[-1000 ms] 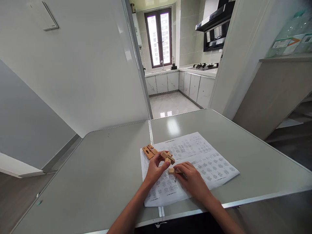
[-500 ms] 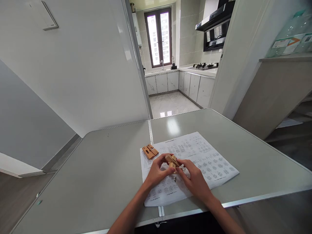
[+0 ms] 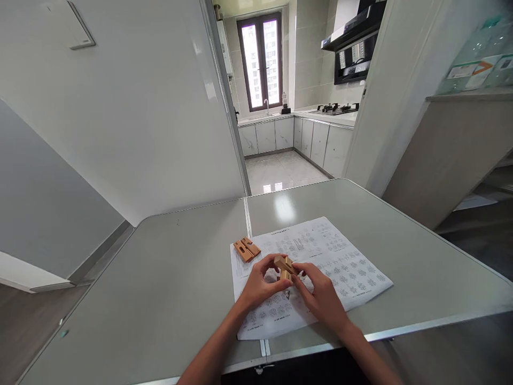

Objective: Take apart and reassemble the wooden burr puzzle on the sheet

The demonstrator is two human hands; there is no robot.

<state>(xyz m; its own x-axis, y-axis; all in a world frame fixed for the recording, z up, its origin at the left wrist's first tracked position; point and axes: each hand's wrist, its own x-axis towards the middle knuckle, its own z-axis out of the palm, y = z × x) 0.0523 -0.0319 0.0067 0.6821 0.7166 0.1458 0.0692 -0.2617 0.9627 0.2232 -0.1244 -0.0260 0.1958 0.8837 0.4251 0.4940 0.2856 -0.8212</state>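
Between my two hands, above a printed sheet, are interlocking wooden puzzle pieces (image 3: 285, 265), set crosswise to each other. My left hand (image 3: 260, 280) grips them from the left, thumb at the near side and fingers at the far side. From the right, my right hand (image 3: 318, 289) pinches the end of the upper piece between thumb and fingers. The paper sheet (image 3: 352, 267) under them carries rows of small line drawings. Two flat wooden pieces with cut-outs and dark numbers (image 3: 247, 249) lie side by side on the sheet's upper left corner.
A grey-green folding table (image 3: 172, 283) with a metal edge carries the sheet, which lies across its centre seam. A white wall (image 3: 160, 107) rises beyond its left half. Past the far edge is a kitchen doorway; at right, bottles (image 3: 476, 59) stand on a ledge.
The wooden pieces in my hands have turned slightly, and the upper one's left end shows more. Both hands have shifted a little. The two numbered pieces and the sheet stay put.
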